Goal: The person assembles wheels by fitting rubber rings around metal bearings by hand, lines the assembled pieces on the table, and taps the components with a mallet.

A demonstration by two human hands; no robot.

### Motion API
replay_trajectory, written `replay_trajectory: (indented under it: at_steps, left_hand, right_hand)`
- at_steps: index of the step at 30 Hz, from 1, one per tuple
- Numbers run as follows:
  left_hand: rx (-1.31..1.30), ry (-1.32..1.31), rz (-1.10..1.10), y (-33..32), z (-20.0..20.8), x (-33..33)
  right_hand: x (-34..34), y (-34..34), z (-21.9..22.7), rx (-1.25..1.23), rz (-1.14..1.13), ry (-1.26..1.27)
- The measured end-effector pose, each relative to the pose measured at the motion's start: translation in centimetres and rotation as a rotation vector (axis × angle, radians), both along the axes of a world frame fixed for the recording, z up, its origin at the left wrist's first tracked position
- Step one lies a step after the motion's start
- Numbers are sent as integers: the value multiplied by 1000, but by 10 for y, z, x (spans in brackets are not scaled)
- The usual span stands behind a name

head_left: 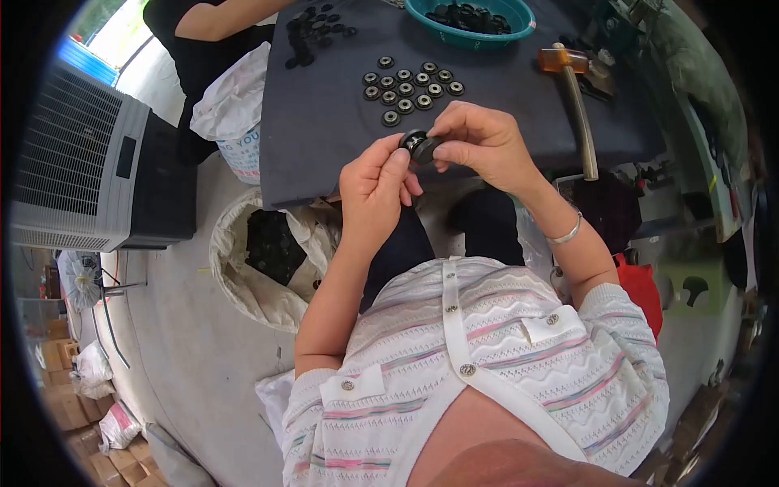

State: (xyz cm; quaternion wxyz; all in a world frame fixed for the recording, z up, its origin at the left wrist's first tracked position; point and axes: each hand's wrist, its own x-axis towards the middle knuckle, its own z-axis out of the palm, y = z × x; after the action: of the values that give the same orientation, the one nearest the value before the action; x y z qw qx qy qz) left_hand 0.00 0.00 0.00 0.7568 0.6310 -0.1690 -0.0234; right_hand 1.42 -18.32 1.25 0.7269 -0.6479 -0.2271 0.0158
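Dark roller (426, 151), one: by the table (316, 122) edge, pinched in fingertips of your left hand (375, 180) and right hand (479, 146); seemingly unfinished. Twelve o'clock: about fifteen ringed discs (406, 89), apparently prepared. Eleven o'clock: loose black pieces (317, 30); one o'clock: filled basin (475, 38); both presumably outstanding.

A workshop, by mallet (578, 118) and sack (253, 305).

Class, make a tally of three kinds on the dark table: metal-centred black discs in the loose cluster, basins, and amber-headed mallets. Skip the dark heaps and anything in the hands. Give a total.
Metal-centred black discs: 15
Teal basin: 1
Amber-headed mallet: 1
Total: 17
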Motion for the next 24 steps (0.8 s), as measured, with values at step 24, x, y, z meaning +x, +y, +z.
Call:
replay_trajectory:
  at_steps: [24]
  left_hand:
    - [363, -679, 176, 26, 14, -42]
  right_hand:
    - [-51, 23, 25, -291, -59, -395]
